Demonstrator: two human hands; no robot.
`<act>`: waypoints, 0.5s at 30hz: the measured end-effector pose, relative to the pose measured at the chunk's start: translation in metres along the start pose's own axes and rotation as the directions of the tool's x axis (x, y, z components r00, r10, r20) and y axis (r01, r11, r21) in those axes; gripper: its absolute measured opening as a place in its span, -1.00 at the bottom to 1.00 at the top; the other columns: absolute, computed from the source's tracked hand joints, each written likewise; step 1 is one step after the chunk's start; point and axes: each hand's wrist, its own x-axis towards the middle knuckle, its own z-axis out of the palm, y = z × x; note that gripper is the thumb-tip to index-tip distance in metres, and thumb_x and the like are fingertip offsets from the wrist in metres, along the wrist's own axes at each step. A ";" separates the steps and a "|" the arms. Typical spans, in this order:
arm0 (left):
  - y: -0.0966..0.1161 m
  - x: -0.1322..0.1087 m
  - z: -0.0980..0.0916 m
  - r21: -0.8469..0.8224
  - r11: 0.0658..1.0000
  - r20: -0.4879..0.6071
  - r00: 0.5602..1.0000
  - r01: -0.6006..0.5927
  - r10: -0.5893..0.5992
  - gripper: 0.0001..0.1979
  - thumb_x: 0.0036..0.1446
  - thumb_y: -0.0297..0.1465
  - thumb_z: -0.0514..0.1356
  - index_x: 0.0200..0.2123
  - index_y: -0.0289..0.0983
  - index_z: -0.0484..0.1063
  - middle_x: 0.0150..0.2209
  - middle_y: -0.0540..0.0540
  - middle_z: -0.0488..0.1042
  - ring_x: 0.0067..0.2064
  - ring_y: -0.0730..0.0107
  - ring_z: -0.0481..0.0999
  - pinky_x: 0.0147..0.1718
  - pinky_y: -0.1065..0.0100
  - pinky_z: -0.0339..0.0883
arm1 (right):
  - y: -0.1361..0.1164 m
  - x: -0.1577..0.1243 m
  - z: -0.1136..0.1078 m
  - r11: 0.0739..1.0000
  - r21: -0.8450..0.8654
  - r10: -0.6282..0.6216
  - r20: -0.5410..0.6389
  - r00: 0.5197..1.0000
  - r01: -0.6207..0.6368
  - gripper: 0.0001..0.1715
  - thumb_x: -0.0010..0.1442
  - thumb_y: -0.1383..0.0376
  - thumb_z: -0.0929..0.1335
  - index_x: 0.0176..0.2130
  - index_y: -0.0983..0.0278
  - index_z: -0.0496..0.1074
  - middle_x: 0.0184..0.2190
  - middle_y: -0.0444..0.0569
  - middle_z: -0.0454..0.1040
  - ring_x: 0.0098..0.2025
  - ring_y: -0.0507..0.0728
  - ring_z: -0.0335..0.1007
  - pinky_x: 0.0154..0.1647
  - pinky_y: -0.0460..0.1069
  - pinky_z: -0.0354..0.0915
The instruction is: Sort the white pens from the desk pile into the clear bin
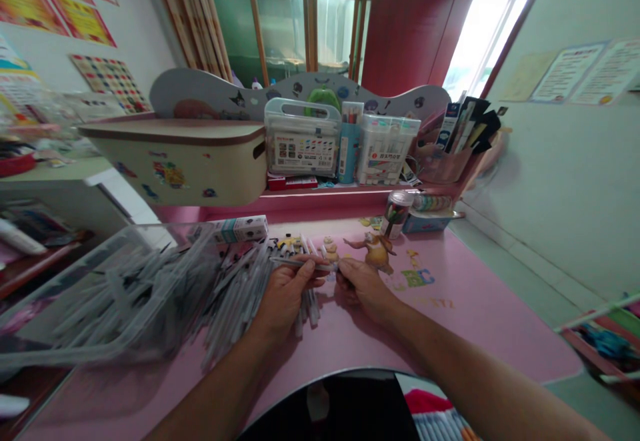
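Over the pink desk (450,321), my left hand (287,294) pinches a slim transparent pen (286,263) between thumb and fingers, lying nearly level. At the pen's right end, the closed fingers of my right hand (367,291) grip its tip; the exact part they hold is hidden. A pile of similar pale pens (237,301) spreads beside and beneath my left hand. Small black and yellow pieces (287,244) lie behind that pile. Farther left stands a transparent plastic bin (107,351) with many more pens inside.
A white box (244,228) lies behind the pens. At the back right are a transparent jar (397,214) and a blue box (425,223). The shelf above holds a cream storage bin (200,167), a marker case (303,141), a blue pencil tube (349,154) and a pink pen holder (443,164).
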 end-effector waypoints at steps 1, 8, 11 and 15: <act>0.000 0.000 0.000 0.005 1.000 -0.001 1.000 -0.002 0.002 -0.70 0.09 -0.17 0.29 -0.28 -0.31 0.55 -0.24 -0.18 0.63 -0.25 0.30 0.60 -0.26 0.34 0.46 | -0.001 0.000 0.001 1.000 0.028 0.003 0.017 1.000 -0.003 -0.63 0.09 0.08 0.42 -0.44 0.24 0.22 -0.70 -0.33 0.11 -0.74 -0.12 -0.10 -0.75 -0.17 -0.16; 0.000 0.000 -0.001 0.019 1.000 0.006 1.000 -0.005 0.004 -0.73 0.11 -0.19 0.28 -0.29 -0.29 0.55 -0.24 -0.16 0.63 -0.24 0.30 0.59 -0.25 0.35 0.45 | -0.002 -0.001 0.003 0.999 0.036 0.002 -0.018 1.000 -0.001 -0.59 0.11 0.00 0.40 -0.43 0.25 0.25 -0.69 -0.30 0.15 -0.73 -0.11 -0.10 -0.74 -0.17 -0.18; 0.000 -0.001 0.000 0.029 1.000 0.001 1.000 -0.008 0.008 -0.73 0.12 -0.19 0.27 -0.29 -0.29 0.55 -0.24 -0.17 0.63 -0.26 0.31 0.59 -0.27 0.35 0.45 | 0.001 0.000 0.000 1.000 0.002 0.008 -0.008 1.000 -0.008 -0.55 0.13 -0.01 0.39 -0.49 0.24 0.21 -0.72 -0.30 0.12 -0.74 -0.10 -0.09 -0.74 -0.15 -0.15; -0.001 0.000 -0.001 0.031 0.999 -0.001 1.000 -0.011 0.011 -0.74 0.14 -0.20 0.26 -0.27 -0.29 0.54 -0.25 -0.17 0.63 -0.25 0.32 0.58 -0.26 0.36 0.44 | -0.001 -0.001 0.001 0.996 0.082 0.045 0.039 0.998 -0.048 -0.67 0.00 0.21 0.45 -0.36 0.20 0.23 -0.71 -0.37 0.10 -0.74 -0.10 -0.14 -0.75 -0.18 -0.22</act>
